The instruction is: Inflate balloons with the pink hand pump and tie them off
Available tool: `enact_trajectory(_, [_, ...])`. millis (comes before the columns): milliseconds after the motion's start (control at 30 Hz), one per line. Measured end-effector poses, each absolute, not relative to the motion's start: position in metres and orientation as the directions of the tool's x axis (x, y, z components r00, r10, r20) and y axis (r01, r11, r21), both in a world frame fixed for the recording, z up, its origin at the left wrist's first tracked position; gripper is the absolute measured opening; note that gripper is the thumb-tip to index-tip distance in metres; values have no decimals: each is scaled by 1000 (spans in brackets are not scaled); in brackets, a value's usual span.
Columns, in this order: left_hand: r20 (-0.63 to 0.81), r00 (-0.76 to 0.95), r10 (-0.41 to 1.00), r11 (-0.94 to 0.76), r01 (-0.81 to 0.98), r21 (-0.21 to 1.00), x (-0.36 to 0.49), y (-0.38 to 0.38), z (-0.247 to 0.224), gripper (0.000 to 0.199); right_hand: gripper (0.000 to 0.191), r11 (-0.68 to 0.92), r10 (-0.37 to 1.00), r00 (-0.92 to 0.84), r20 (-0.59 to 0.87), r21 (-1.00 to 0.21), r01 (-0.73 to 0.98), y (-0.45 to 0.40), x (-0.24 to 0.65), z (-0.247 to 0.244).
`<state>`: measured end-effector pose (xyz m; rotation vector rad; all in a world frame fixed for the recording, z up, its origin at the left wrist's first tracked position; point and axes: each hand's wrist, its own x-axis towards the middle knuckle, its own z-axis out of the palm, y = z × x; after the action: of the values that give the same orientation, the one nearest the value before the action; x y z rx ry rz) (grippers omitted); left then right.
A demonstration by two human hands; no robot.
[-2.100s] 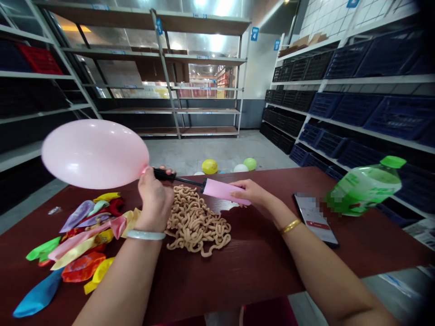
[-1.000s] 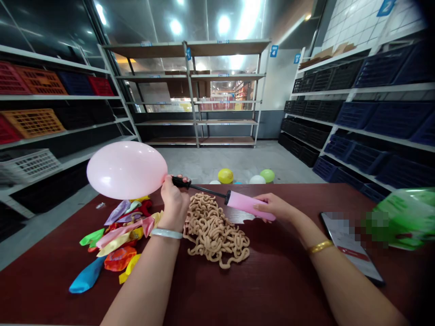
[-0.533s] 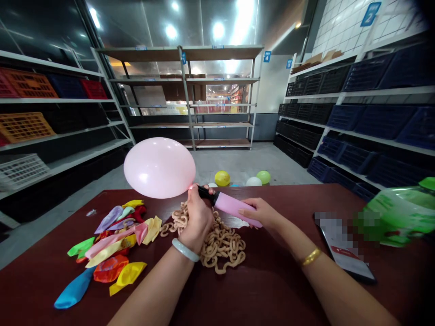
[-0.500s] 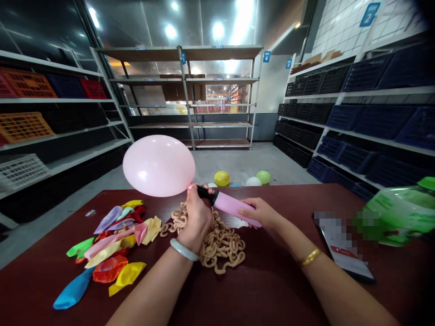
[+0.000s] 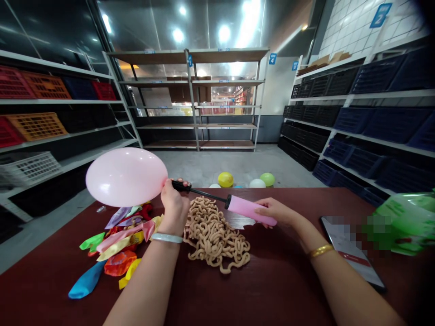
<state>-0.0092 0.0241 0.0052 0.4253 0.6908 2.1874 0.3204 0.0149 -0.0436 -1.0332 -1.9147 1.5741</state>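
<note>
An inflated pink balloon [image 5: 126,177] hangs at the left, its neck at the nozzle end of a hand pump. My left hand [image 5: 175,199] is closed round the pump's black end and the balloon's neck. Around the pink barrel of the pump [image 5: 246,209] my right hand [image 5: 273,212] is wrapped. A thin dark rod shows between the black end and the barrel. Below the pump, a heap of tan cord [image 5: 217,240] lies on the dark red table [image 5: 278,280]. Uninflated balloons [image 5: 120,262] in many colours lie at the left, partly behind my left forearm.
A phone [image 5: 353,253] and a green-and-clear plastic package [image 5: 404,222] are on the table's right side. Beyond the far edge, several balloons [image 5: 225,179] rest on the floor. Shelves [image 5: 227,56] stand behind, and crates [image 5: 390,120] fill racks at both sides.
My left hand has moved left with the balloon and the pump's black end, while my right hand has shifted slightly right. The pump's rod now shows, and more of the cord heap is uncovered.
</note>
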Motion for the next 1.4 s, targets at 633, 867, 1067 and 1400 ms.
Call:
enact_trajectory(633, [90, -429, 899, -401, -723, 562, 81, -1, -12, 23, 52, 31, 831, -548, -96, -975, 218, 0, 282, -50])
enact_trajectory(867, [122, -467, 876, -438, -661, 610, 70, 1, -16, 21, 56, 4, 828, -550, -106, -981, 195, -2, 272, -57])
enact_trajectory(1067, [127, -531, 838, -478, -602, 639, 64, 6, -20, 19, 55, 14, 816, -571, -90, -984, 175, -6, 265, -57])
enact_trajectory(1400, [127, -537, 834, -477, -586, 655, 53, 8, -12, 20, 56, 57, 832, -551, -60, -980, 192, -5, 264, -58])
